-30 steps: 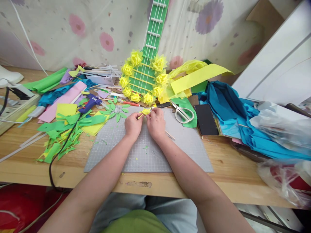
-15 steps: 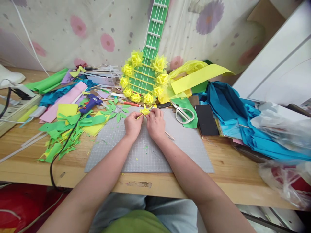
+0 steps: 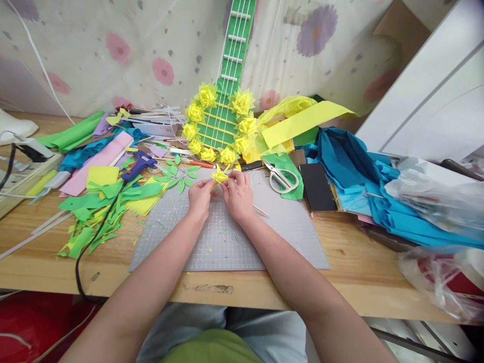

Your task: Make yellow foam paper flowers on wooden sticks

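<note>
A small yellow paper flower (image 3: pixel 220 175) with pointed petals is held up over the far part of the grey cutting mat (image 3: pixel 227 252). My left hand (image 3: pixel 200 197) pinches it from the left, fingers closed. From the other side my right hand (image 3: pixel 239 194) grips it with bent fingers; a yellow bit of paper shows above its knuckles. A thin wooden stick (image 3: pixel 260 210) lies on the mat by my right wrist. Beyond my hands leans a green paper guitar (image 3: pixel 219 123) ringed with yellow paper roses. The underside of the flower is hidden by my fingers.
To the left lie a blue glue gun (image 3: pixel 139 165) with a black cord, green paper leaves (image 3: pixel 181 176) and green scraps (image 3: pixel 91 222). White-handled scissors (image 3: pixel 283 180), a black phone (image 3: pixel 317 187) and blue crepe paper (image 3: pixel 346 156) are at the right. A power strip (image 3: pixel 28 171) sits far left.
The whole view has shifted slightly, so things sit a little further left. My hands still hold the yellow flower, and more of its petals show between the fingers.
</note>
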`<state>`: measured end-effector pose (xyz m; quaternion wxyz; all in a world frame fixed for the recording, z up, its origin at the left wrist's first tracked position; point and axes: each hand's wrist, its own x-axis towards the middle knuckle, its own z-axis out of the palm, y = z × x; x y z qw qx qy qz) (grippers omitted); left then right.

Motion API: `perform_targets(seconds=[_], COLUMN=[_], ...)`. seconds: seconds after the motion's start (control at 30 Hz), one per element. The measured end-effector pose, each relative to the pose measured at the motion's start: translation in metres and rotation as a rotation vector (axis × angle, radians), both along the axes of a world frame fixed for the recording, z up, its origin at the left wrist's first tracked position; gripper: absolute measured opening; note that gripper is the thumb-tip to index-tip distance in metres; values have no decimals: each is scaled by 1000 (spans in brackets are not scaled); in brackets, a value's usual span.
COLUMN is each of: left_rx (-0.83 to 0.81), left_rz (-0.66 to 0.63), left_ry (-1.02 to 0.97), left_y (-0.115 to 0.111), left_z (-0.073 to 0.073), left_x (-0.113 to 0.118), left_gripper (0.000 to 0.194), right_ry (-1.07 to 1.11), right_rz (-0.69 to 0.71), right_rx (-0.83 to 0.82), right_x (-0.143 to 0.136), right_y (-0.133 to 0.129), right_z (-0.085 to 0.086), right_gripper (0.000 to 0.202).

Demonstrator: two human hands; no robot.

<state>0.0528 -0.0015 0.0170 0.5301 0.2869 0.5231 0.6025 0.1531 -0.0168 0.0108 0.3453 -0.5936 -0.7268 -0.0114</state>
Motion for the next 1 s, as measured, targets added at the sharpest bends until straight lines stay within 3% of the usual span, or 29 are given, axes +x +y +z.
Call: perform_targets(seconds=[0.17,0.63,1.0], left_rx=[-32,74,70], left_rz=[-35,-50,-5], left_ry=[-53,69,18], left_y=[2,5,-1], left_z=[-1,-14,-11], left_x=[-3,-1,2], left_gripper=[16,23,28], right_ry=[0,13,-18], right_rz=[11,11,6], right_rx=[7,31,18], right_x=[-1,1,-1], right_y=[-1,1,0], right_z=[1,-2,-1], right_gripper=[26,28,24])
